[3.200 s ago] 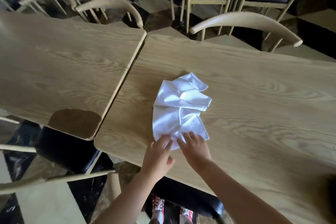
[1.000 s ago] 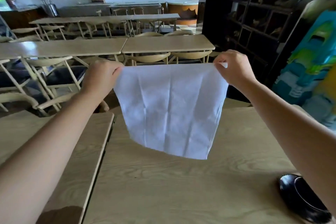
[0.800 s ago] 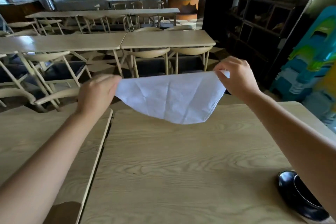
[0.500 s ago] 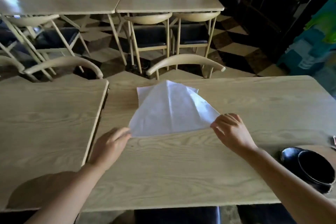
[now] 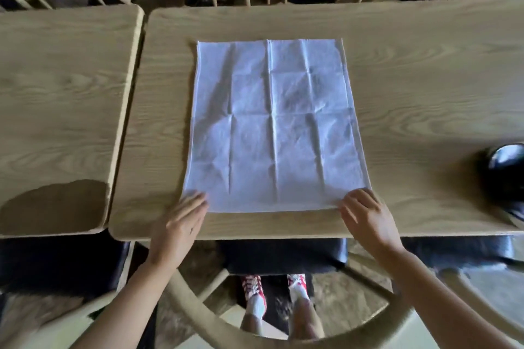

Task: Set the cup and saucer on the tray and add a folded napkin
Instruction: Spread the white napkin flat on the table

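- White napkin (image 5: 272,125) now lies spread flat mid-frame on the table (image 5: 411,71); half a second ago it was still draping down.
- Left hand (image 5: 181,221) and right hand (image 5: 365,215), fingers fairly straight, touch its lower corners.
- Folding's next, I reckon; dark cup (image 5: 507,167) waits at right edge.

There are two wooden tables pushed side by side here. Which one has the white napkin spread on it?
The right-hand table. The napkin lies flat on it, both hands at its near corners, a dark cup at its right edge. The left table carries nothing in view.
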A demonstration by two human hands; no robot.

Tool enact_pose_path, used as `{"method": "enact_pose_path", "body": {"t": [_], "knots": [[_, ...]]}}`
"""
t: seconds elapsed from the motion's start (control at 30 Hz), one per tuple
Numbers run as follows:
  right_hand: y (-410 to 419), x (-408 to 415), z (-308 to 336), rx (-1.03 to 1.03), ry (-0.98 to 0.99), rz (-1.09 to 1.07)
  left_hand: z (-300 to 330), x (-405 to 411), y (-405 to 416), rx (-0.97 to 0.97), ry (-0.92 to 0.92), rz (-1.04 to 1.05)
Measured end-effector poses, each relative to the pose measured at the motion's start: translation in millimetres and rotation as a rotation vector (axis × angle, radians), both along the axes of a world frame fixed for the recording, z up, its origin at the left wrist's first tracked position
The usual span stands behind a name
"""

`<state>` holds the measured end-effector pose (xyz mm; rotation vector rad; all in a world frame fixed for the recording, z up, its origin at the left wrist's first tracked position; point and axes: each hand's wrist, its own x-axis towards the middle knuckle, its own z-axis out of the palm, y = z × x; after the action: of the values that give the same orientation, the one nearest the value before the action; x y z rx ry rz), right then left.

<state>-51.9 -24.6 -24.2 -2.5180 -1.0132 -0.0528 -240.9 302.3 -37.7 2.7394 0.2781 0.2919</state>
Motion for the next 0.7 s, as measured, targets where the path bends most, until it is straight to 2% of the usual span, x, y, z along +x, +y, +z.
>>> {"method": "enact_pose_path", "body": {"t": [0.27,0.47,0.57,0.7], "knots": [[-19.1,-27.4,-10.8,0.011,-0.023,-0.046,-12.0,-25.9,-13.8,0.051,-0.108,0.037],[-23.1,-47.8,-7.3,-0.024,0.016,-0.108,-10.3,-40.5,-25.3,0.011,-0.089,0.037],[-15.5,-49.6,3.8,-0.029,0.048,-0.19,4.3,-32.6,-31.5,-0.04,-0.108,0.08],[28.6,-46.0,19.4,0.025,-0.029,-0.273,24.7,19.6,-59.9,-0.05,-0.136,0.11]]}}
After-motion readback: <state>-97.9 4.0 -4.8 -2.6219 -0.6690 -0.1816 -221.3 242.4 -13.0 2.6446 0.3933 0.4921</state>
